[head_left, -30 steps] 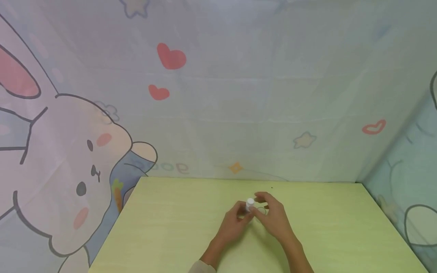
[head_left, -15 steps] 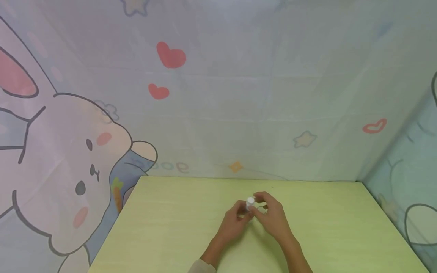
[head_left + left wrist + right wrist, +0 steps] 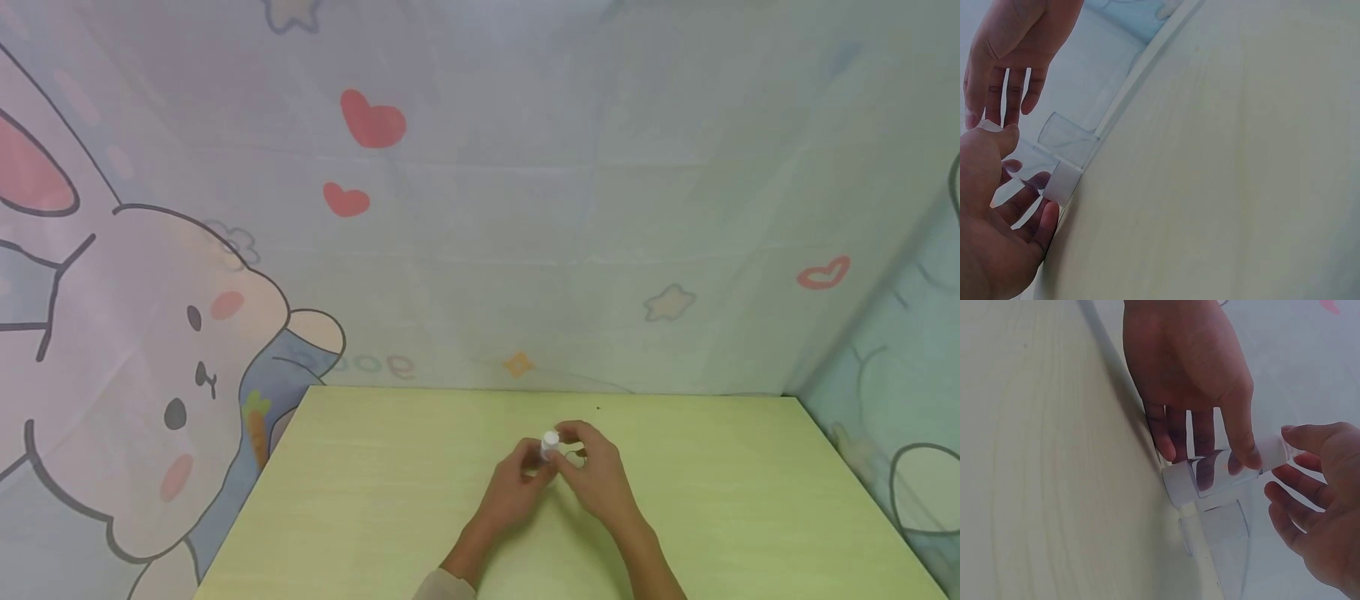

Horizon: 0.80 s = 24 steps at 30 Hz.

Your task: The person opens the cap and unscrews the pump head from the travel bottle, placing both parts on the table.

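Head: at five o'clock from centre, a small white-capped bottle [image 3: 550, 451] is upright against the bench [image 3: 375, 492]; the right hand [image 3: 602, 482] partly hides a clear cup at its four o'clock.

Left wrist: the clear cup [image 3: 1070, 139] is just beyond the bottle's white base, at twelve.

Right wrist: the left hand's [image 3: 1191, 359] fingers pinch the see-through body; the right's pinch the cap [image 3: 1272, 450].

Since half a second ago, the grips look unchanged.

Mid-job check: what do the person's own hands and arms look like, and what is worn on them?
The bare left hand and bare right hand wear no gloves; no rings or markings show. A pale beige sleeve covers the left forearm near the head view's bottom edge. The right forearm is bare as far as it shows.
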Motion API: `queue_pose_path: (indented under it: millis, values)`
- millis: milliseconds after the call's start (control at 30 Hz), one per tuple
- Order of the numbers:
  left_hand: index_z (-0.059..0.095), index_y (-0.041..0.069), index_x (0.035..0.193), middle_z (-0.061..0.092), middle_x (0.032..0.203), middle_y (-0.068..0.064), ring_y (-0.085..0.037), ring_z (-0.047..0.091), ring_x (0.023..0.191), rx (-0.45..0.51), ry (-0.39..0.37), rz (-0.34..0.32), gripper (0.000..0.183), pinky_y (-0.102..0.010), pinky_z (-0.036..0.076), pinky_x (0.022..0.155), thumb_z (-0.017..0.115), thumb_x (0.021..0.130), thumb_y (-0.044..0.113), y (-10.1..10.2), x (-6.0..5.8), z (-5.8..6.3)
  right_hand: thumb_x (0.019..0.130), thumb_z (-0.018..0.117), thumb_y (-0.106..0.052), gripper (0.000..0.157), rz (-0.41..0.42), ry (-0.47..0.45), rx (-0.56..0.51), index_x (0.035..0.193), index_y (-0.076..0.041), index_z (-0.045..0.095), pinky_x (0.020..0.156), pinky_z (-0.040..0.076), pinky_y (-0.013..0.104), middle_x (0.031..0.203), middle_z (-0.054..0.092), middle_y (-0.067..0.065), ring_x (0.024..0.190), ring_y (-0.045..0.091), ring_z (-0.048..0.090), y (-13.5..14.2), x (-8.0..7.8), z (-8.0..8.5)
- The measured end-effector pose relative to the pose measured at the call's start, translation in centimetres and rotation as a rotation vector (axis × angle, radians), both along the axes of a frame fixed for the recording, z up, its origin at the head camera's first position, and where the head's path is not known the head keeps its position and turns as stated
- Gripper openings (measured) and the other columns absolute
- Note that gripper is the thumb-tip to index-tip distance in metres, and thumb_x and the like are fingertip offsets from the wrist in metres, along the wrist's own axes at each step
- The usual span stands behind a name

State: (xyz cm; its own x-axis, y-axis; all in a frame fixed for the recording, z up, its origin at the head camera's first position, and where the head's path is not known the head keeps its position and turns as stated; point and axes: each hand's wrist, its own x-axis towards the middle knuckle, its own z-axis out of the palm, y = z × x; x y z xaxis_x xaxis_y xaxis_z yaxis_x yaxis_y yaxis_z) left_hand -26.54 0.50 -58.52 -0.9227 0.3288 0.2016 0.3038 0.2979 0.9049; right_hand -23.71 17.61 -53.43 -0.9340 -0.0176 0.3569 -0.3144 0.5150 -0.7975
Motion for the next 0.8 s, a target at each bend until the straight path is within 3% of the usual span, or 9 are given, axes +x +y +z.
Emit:
queue_pose_path:
  millis: [200,800]
  values:
    - [0.063,0.023,0.13,0.072,0.126,0.002,-0.016,0.066,0.119,0.002,0.007,0.0,0.035,-0.03,0.058,0.091,0.064,0.105,0.049,0.01,0.01,-0.03,0.097,0.081,-0.019,0.035,-0.002,0.003,-0.001,0.127,-0.008,0.068,0.096,0.055,0.05,0.122,0.072,0.002,0.118,0.025,0.065,-0.15,-0.09,-0.21]
    - [0.063,0.023,0.129,0.072,0.125,0.003,-0.016,0.067,0.119,0.004,0.008,-0.01,0.032,-0.03,0.058,0.091,0.064,0.106,0.045,-0.02,-0.11,-0.24,0.099,0.078,-0.02,0.03,-0.012,-0.01,0.019,0.126,-0.012,0.068,0.097,0.055,0.048,0.123,0.071,0.002,0.119,0.025,0.064,-0.28,-0.11,-0.36]
